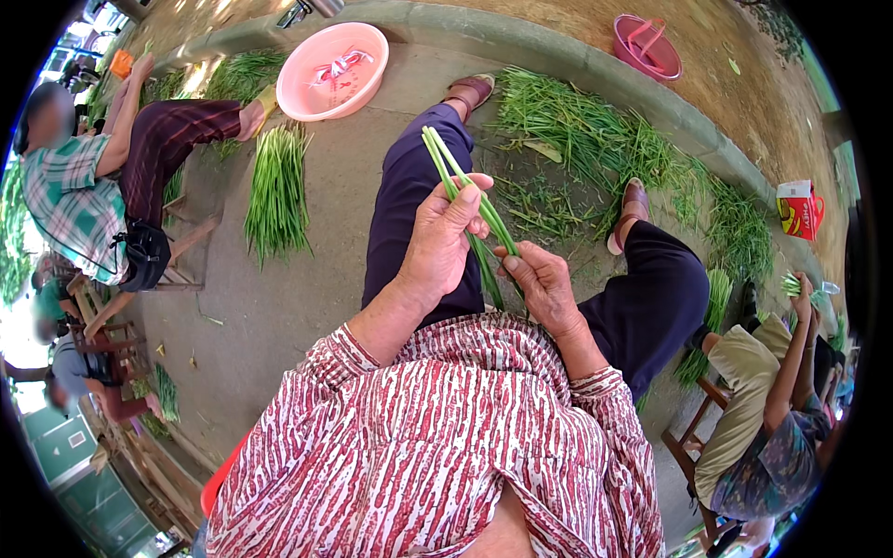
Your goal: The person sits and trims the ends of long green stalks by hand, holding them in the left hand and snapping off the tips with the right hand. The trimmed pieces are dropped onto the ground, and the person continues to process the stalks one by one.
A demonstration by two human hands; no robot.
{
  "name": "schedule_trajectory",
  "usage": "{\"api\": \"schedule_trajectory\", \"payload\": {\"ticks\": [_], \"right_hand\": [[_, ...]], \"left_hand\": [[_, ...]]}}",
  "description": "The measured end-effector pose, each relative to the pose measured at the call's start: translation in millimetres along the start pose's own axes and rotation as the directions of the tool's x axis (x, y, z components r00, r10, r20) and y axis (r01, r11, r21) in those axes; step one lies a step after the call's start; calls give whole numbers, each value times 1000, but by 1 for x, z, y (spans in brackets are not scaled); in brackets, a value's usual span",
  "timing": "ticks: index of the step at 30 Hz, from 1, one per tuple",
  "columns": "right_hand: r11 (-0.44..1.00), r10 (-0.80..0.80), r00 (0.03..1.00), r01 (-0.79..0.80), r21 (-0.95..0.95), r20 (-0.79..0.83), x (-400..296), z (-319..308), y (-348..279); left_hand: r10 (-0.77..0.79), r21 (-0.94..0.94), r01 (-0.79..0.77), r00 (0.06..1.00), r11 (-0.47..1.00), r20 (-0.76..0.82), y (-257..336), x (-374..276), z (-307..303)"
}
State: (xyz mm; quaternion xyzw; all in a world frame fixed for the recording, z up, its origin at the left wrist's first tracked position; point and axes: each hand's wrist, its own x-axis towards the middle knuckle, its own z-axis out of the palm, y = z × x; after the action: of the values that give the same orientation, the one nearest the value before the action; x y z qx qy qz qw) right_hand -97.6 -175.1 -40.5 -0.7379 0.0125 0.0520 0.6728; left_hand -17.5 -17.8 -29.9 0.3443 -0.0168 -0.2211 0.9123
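Observation:
A few slender green vegetable stalks (441,155), which look like garlic chives, are held over my lap. My left hand (441,237) grips them around the middle, with the pale stem ends pointing up and away from me. Lower down, the thumb and fingers of my right hand (545,282) pinch the greener part. Dark leaf tips hang below, between my hands. On the ground to the left lies a neat pile of similar green stalks (278,192). Loose green leaves (572,129) are heaped beyond my feet on the right.
A pink plastic basin (293,87) holding red-and-white strips stands ahead. Behind the concrete curb (481,31) is a red basin (670,59); a printed red carton (799,213) is on the right. Seated people flank me, one in a plaid shirt (66,178), another in khaki trousers (732,390).

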Motion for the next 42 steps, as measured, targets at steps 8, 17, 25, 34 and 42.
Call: {"api": "schedule_trajectory", "payload": {"ticks": [8,17,25,34,42], "right_hand": [[994,-52,998,54,-96,19,0,-1,12],[985,-76,997,78,-152,19,2,0,1],[926,-161,985,171,-335,57,5,1,-1],[983,-124,990,131,-130,62,9,-7,-5],[1000,25,991,-24,-10,129,8,7,-4]], "left_hand": [[-1,85,6,998,996,-62,0,-3,5],[93,218,-80,995,973,-48,-6,-4,2],[-16,62,19,999,998,-50,2,-3,14],[0,-118,-3,1000,993,-26,13,5,9],[-54,-14,55,998,998,19,0,-4,21]]}}
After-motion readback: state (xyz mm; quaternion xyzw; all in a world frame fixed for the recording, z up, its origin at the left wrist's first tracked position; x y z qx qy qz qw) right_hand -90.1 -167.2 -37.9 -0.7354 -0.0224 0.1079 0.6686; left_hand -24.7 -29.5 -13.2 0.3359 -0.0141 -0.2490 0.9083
